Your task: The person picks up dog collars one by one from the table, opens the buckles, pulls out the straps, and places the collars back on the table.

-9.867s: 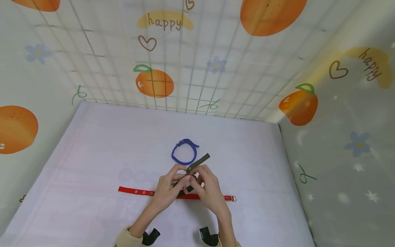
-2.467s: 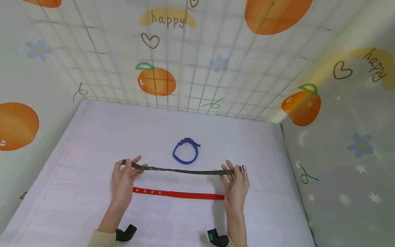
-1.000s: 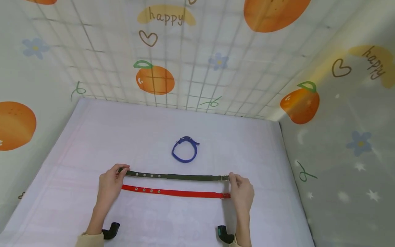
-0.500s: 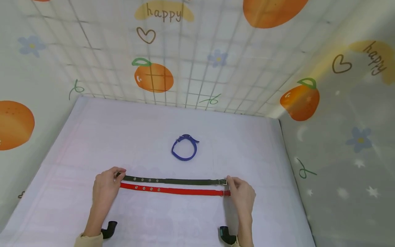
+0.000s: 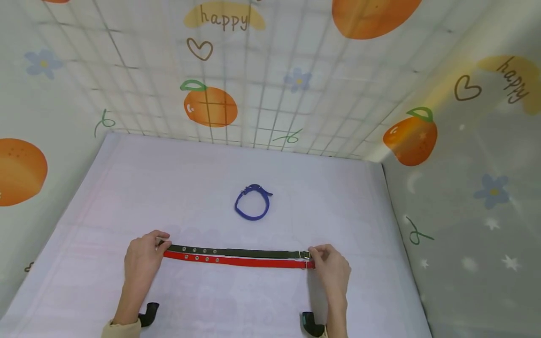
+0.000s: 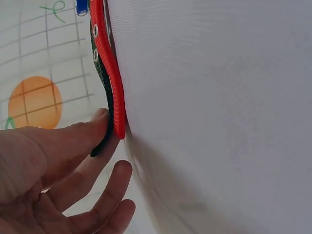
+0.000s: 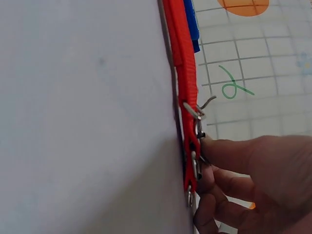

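A dark green collar [image 5: 262,254] with metal eyelets is stretched straight from side to side. My left hand [image 5: 143,258] pinches its eyelet end between thumb and fingers, and its dark tip [image 6: 100,146] pokes out past them in the left wrist view. At the buckle end, my right hand [image 5: 332,270] pinches the green collar. A red collar [image 5: 253,263] lies flat and parallel along the green one's near side, eyelets left and buckle right. In the right wrist view the red collar [image 7: 187,80] hides most of the green one; its metal rings hang beside my fingers.
A blue collar [image 5: 252,218], buckled into a loop, lies farther back on the white tabletop [image 5: 169,188]. Black curved devices [image 5: 149,314] sit at both wrists. Patterned cloth walls [image 5: 346,94] with orange prints enclose the table's back and sides.
Earlier the green collar was bent up between both hands. It was then pulled straight and brought nearer, down beside the red collar. Over the last half second it shifts slightly closer to the red one.
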